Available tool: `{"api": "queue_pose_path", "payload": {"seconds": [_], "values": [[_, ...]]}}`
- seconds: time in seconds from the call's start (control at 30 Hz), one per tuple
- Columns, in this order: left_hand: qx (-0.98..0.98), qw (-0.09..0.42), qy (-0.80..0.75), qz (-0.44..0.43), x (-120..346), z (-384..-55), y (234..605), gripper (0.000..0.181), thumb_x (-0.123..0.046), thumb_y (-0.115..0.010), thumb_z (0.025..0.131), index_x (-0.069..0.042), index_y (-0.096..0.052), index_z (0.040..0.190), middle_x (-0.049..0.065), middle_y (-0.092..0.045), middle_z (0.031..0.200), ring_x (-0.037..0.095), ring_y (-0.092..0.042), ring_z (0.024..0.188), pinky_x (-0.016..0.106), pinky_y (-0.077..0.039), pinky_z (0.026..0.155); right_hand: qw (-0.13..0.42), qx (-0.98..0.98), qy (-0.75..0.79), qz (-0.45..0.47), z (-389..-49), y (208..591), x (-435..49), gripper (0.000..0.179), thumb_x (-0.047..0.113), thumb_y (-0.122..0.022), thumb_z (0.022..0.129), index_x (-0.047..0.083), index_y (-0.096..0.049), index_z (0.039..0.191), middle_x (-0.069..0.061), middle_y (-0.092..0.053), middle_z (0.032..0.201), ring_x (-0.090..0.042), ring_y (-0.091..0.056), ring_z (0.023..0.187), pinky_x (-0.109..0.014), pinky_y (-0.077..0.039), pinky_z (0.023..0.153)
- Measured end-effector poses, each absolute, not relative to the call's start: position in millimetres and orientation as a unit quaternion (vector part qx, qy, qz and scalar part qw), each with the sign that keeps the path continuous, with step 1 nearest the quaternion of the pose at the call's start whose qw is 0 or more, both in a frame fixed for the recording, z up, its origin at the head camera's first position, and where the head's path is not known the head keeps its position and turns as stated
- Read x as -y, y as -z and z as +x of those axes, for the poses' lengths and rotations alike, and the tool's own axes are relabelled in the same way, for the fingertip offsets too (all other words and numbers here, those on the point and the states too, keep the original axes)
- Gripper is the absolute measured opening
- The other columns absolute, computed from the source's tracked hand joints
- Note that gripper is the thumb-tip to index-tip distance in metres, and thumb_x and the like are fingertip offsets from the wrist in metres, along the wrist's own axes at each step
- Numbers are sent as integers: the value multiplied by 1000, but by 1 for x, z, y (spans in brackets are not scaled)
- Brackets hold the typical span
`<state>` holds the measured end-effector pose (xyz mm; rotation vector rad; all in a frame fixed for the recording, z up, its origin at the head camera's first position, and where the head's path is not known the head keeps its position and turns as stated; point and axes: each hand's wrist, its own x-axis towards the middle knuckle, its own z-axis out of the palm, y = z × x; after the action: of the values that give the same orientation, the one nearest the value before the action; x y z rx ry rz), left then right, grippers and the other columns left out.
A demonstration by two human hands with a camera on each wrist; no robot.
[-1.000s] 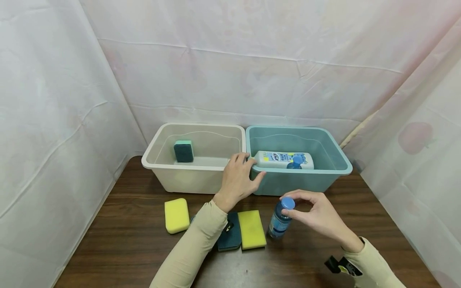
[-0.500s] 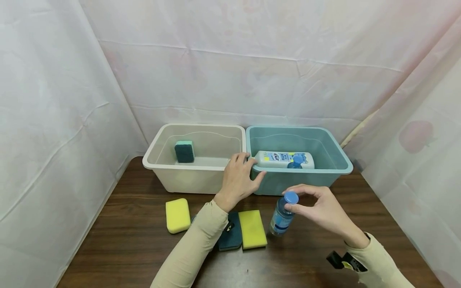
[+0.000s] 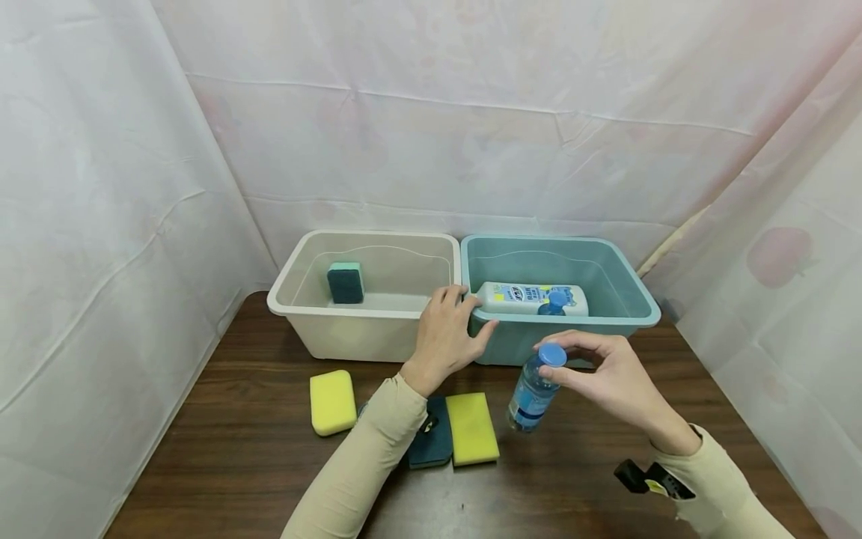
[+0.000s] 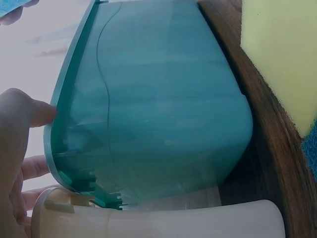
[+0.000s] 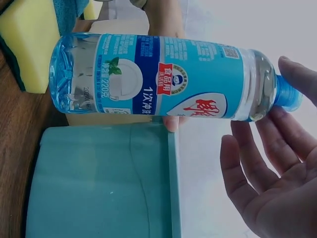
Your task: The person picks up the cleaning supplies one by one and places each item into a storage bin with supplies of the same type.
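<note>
In the head view my right hand [image 3: 602,378] pinches the blue cap of a clear dish soap bottle [image 3: 532,400] with a blue label. The bottle hangs tilted in front of the teal bin [image 3: 626,327], its base close over the table. The right wrist view shows thumb and fingertips at the cap, the other fingers spread. My left hand [image 3: 442,337] rests across the touching rims of the beige bin [image 3: 350,337] and the teal one, thumb along the teal front rim. Inside the teal bin lie a white bottle [image 3: 501,298] and another blue-capped bottle [image 3: 555,302].
A green sponge [image 3: 346,286] stands in the beige bin. On the table are a yellow sponge [image 3: 333,403] at left, a dark green scouring sponge [image 3: 432,438] partly behind the left forearm, and another yellow sponge [image 3: 473,428]. A white curtain [image 3: 431,150] surrounds the table.
My right hand has raised the dish soap bottle and carried it a little to the right, toward the teal bin. The left hand has stayed on the rims.
</note>
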<state>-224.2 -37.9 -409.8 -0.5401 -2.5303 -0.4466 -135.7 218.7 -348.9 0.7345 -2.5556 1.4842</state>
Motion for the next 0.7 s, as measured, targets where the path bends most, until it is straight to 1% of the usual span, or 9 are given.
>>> {"api": "queue_pose_path", "payload": {"seconds": [0.23,0.3,0.4,0.53,0.57,0.7], "values": [[932,255,165,-197,38,-224,411,48,-57,-69,98,-16,-78,123,12,-68,139,31,-61,128,44,-55,109,71,841,-484,231,-138,346,-217,20,7,-83,92,10,-80,112,11,-79,109,-9,-74,99,-24,-61,80],[932,255,165,-196,38,-224,411,48,-57,-69,98,-16,-78,123,12,-68,139,31,-61,128,44,-55,109,76,841,-485,227,-139,345,-217,20,6,-83,92,7,-80,112,13,-79,108,-8,-74,100,-22,-61,82],[932,255,168,-195,38,-224,411,48,-56,-70,98,-16,-78,122,12,-68,139,31,-61,128,44,-55,109,79,839,-491,221,-141,343,-217,19,5,-83,92,5,-80,111,13,-79,108,-7,-74,100,-22,-61,83],[931,257,168,-195,37,-225,412,48,-56,-70,98,-15,-78,122,12,-68,138,31,-62,127,43,-55,108,81,837,-495,217,-143,340,-216,19,5,-83,91,7,-80,110,4,-80,111,-7,-74,102,-21,-61,84],[931,258,168,-195,37,-225,412,48,-56,-70,98,-16,-78,122,12,-68,138,31,-62,127,43,-55,108,83,838,-494,216,-143,339,-216,19,5,-83,91,7,-80,110,3,-80,112,-6,-74,102,-21,-61,84],[931,258,166,-196,37,-225,412,47,-56,-70,98,-16,-78,122,12,-68,138,31,-62,127,43,-55,108,87,842,-490,207,-143,333,-215,19,7,-83,92,8,-80,111,8,-78,112,-5,-73,101,-20,-61,83]]}}
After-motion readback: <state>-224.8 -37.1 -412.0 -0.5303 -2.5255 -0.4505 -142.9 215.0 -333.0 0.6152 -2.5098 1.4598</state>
